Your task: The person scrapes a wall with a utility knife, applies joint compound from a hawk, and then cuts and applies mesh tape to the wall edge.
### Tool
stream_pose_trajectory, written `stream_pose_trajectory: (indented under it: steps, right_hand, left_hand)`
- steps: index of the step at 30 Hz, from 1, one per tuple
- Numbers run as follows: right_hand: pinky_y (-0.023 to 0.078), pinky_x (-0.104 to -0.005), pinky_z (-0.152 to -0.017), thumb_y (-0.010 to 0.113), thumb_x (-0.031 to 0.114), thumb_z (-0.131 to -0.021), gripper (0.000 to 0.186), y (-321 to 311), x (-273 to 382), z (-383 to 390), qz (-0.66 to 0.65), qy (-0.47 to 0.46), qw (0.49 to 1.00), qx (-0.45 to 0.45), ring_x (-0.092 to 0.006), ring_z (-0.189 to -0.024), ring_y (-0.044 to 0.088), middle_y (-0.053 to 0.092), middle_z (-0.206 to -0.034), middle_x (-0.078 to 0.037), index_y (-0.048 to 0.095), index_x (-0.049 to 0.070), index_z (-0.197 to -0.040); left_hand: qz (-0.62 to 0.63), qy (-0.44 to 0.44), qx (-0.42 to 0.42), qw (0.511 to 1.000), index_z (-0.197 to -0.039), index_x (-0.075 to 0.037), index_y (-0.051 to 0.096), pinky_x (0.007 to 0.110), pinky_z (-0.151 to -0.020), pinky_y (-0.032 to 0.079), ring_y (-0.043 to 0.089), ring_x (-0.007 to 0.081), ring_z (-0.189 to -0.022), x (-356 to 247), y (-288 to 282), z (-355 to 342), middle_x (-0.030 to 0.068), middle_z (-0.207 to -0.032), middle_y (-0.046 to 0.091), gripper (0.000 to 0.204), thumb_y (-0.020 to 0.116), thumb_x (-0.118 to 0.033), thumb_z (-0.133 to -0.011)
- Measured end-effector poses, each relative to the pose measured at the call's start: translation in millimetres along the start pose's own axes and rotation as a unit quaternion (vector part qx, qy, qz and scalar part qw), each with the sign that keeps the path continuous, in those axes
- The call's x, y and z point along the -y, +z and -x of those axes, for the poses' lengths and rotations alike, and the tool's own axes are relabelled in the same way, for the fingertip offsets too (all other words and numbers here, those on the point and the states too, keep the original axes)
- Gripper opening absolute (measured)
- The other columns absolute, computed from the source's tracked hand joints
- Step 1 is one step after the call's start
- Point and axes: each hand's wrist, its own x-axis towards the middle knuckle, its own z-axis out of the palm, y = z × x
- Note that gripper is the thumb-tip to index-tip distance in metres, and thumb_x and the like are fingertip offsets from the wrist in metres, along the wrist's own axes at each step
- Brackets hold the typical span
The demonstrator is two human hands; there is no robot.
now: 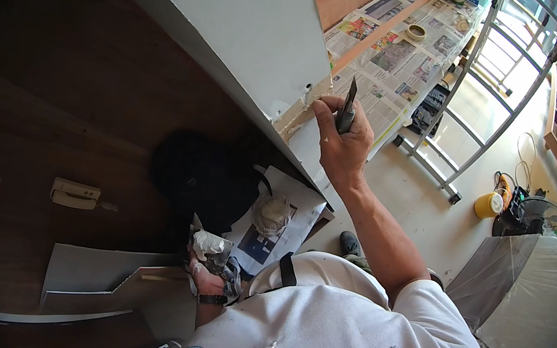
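Note:
My right hand (346, 144) is closed round a knife (348, 105) whose dark, pointed blade stands up past the fist. Its thumb and fingertips are at the corner of a white panel (245, 19), by a strip of bare, tan edge (296, 115) with rough pale patches. Lower down, near my body, my left hand (207, 281) grips a small metal plate (220, 254) bearing a lump of white putty (209, 244). A pointed metal blade (196, 221) sticks up beside the putty, and a crumpled grey cloth (231, 279) hangs against that hand.
Newspaper (392, 53) covers a long surface ahead, with a tape roll (415, 32) on it. A ladder (476, 96) stands to the right, beyond it a yellow bucket (488, 205) and a fan (542, 211). Near my left hand are a plastic-wrapped lump (272, 214) and a dark bag (201, 180).

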Motion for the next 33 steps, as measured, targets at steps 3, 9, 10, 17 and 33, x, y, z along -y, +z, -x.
stream_pose_trajectory:
  steps: [3,9,10,17,33]
  right_hand:
    - [0.048,-0.0342,-0.066,0.074,0.013,-0.088,0.011,-1,2,-3,0.008,-0.011,1.0,0.009,-0.0194,-0.067,0.059,0.063,-0.077,-0.008,0.069,0.003,-0.091]
    - [0.048,-0.0352,-0.065,0.071,0.014,-0.088,0.012,-8,8,-11,-0.007,0.05,0.996,0.076,-0.0213,-0.065,0.06,0.061,-0.072,-0.009,0.067,0.003,-0.09]
    - [0.048,-0.0353,-0.065,0.071,0.014,-0.088,0.013,-10,9,-11,-0.015,0.059,0.994,0.088,-0.0217,-0.065,0.06,0.061,-0.071,-0.01,0.067,0.002,-0.09]
    - [0.049,-0.0347,-0.069,0.071,0.011,-0.089,0.012,-14,0,-21,0.037,-0.084,0.996,-0.022,-0.0234,-0.073,0.061,0.063,-0.081,-0.011,0.068,0.001,-0.095]
    - [0.049,-0.0412,-0.063,0.071,0.008,-0.086,0.014,-17,-1,-16,0.069,-0.215,0.967,0.114,-0.0333,-0.07,0.061,0.059,-0.081,-0.016,0.06,0.0,-0.09]
  left_hand:
    - [-0.001,0.01,-0.007,1.0,-0.122,-0.013,0.065,0.042,-0.086,0.058,0.068,0.0253,-0.099,-1,8,4,0.0061,-0.114,0.069,0.043,0.052,-0.048,-0.102]
    - [-0.005,-0.009,-0.012,1.0,-0.121,-0.013,0.066,0.042,-0.085,0.058,0.069,0.0249,-0.098,1,14,3,0.0055,-0.113,0.07,0.042,0.053,-0.048,-0.101]
    - [-0.005,-0.001,-0.004,1.0,-0.121,-0.013,0.066,0.042,-0.085,0.058,0.069,0.0249,-0.098,1,20,5,0.0055,-0.113,0.07,0.042,0.053,-0.048,-0.101]
    - [-0.014,0.013,0.001,1.0,-0.121,-0.013,0.066,0.043,-0.086,0.058,0.068,0.0253,-0.098,-1,31,11,0.0052,-0.113,0.07,0.043,0.052,-0.049,-0.101]
    - [0.009,0.008,-0.004,1.0,-0.117,-0.014,0.068,0.042,-0.084,0.058,0.068,0.0236,-0.095,2,15,7,0.0035,-0.108,0.071,0.039,0.055,-0.047,-0.1]
